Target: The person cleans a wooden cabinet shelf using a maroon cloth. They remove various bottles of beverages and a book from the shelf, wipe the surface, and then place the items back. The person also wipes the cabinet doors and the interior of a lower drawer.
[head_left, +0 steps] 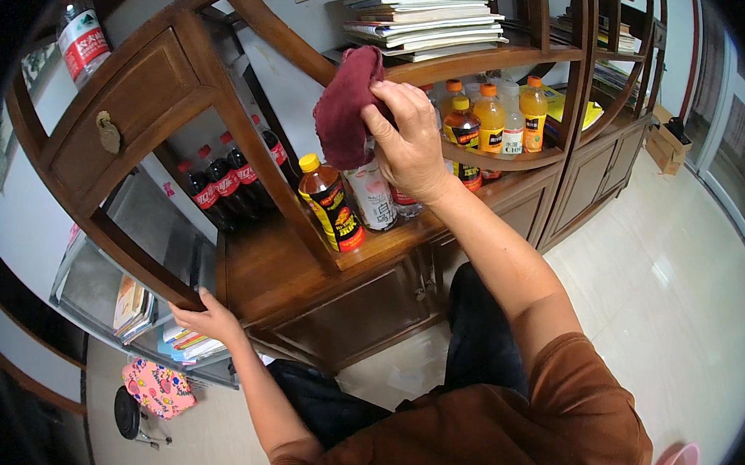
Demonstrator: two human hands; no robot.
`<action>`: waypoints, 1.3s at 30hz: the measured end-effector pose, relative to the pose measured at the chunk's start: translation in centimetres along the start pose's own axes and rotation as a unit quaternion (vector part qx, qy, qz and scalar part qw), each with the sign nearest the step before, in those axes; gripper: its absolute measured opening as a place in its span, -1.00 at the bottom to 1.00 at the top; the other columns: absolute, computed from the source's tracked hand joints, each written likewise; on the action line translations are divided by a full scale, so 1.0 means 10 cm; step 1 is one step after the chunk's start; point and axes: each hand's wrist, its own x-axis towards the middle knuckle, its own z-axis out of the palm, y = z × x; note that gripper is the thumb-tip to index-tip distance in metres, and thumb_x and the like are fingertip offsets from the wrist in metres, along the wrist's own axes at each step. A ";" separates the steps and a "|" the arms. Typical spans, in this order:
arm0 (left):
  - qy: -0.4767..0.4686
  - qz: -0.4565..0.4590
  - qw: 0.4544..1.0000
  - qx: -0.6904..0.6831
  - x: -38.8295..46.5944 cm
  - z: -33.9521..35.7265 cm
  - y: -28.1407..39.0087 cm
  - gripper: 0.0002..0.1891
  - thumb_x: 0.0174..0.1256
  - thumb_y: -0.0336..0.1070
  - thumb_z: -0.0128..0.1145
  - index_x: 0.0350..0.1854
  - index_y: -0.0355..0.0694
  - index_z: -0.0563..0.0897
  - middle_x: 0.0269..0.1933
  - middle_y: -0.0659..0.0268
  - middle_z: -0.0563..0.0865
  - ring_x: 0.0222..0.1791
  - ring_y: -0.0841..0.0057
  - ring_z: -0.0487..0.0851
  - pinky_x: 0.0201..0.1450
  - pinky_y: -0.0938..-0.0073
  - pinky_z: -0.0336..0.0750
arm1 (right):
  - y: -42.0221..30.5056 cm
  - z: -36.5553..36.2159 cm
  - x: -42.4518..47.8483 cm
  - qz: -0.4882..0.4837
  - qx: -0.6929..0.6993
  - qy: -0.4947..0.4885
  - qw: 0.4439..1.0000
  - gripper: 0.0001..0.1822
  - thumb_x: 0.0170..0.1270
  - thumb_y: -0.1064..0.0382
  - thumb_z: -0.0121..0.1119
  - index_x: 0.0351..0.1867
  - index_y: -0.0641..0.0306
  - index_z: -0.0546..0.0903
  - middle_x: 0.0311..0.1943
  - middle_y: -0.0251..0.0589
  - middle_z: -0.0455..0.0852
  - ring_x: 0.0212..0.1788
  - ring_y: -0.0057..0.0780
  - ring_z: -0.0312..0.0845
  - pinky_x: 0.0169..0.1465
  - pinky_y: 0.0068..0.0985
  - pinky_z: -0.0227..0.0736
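Observation:
A dark red cloth (349,112) hangs from my right hand (408,141), pinched between thumb and fingers. It is raised in front of a brown wooden display cabinet (262,303) and covers the top of a white-labelled bottle (374,200). Left of that bottle stands a yellow-capped drink bottle (332,203) on the wooden ledge; a red-labelled bottle (406,203) is partly hidden behind my right wrist. My left hand (208,319) holds the lower end of the cabinet's left upright (150,265), with the thumb on its inner side.
Several cola bottles (222,178) stand inside the left compartment. Several orange-capped juice bottles (490,120) crowd the ledge on the right, under stacked books (423,15). One water bottle (82,42) stands on top at left. A glass-sided shelf (94,288) with books adjoins the cabinet.

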 end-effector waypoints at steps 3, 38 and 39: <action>0.021 0.057 0.998 0.022 -0.42 0.03 0.32 -0.16 0.35 -0.25 0.29 0.59 -0.41 0.17 0.56 -0.24 0.18 0.56 -0.18 0.14 0.60 -0.11 0.00 | 0.07 -0.10 -0.08 -0.004 0.007 -0.006 1.000 -0.57 0.09 0.38 0.31 0.06 0.23 0.66 0.15 -0.09 0.57 0.16 -0.05 0.52 0.22 -0.10 0.44; -0.276 -0.015 0.953 -0.126 -1.74 0.44 1.56 -0.29 0.41 -0.34 0.24 0.55 -0.37 0.27 0.40 -0.15 0.53 0.41 -0.07 0.50 0.47 0.16 0.35 | 1.79 -1.91 -1.92 0.252 -0.026 -0.306 0.918 -0.46 0.00 0.41 0.36 0.10 0.31 0.53 0.00 0.04 0.55 0.04 0.19 0.55 0.09 -0.08 0.52; -0.279 -0.016 0.952 -0.127 -1.77 0.46 1.59 -0.30 0.41 -0.34 0.24 0.55 -0.37 0.28 0.40 -0.15 0.52 0.41 -0.07 0.50 0.47 0.15 0.35 | 1.87 -1.93 -1.93 0.291 -0.002 -0.288 0.912 -0.49 0.01 0.42 0.34 0.08 0.32 0.54 -0.02 0.04 0.56 0.02 0.15 0.57 0.08 -0.13 0.52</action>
